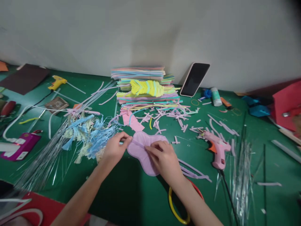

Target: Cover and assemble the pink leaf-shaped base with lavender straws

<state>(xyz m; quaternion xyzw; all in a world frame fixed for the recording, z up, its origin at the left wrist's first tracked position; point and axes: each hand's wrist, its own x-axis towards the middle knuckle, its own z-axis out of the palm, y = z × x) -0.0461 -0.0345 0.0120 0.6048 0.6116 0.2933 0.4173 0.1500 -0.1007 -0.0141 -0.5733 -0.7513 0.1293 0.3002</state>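
A lilac lobed piece [141, 153] that looks like flattened pipe cleaners lies on the green table in front of me. Across its upper part runs a short lilac pipe cleaner [139, 143]. My left hand [117, 144] pinches the strip's left end at the edge of the piece, thumb and forefinger together. Over the right half of the piece, my right hand [163, 157] has its thumb and forefinger closed at the strip's other end. Long lilac pipe cleaners [192, 171] stick out to the right of the piece, partly behind my right hand.
Right of my hands lies a pink glue gun [217, 149], with lilac offcuts [183, 121] scattered nearby. Pipe cleaner bundles [148, 97] and a leaning phone [195, 80] stand at the back. Blue tassels [94, 135] lie left; a yellow ring [175, 208] sits in front.
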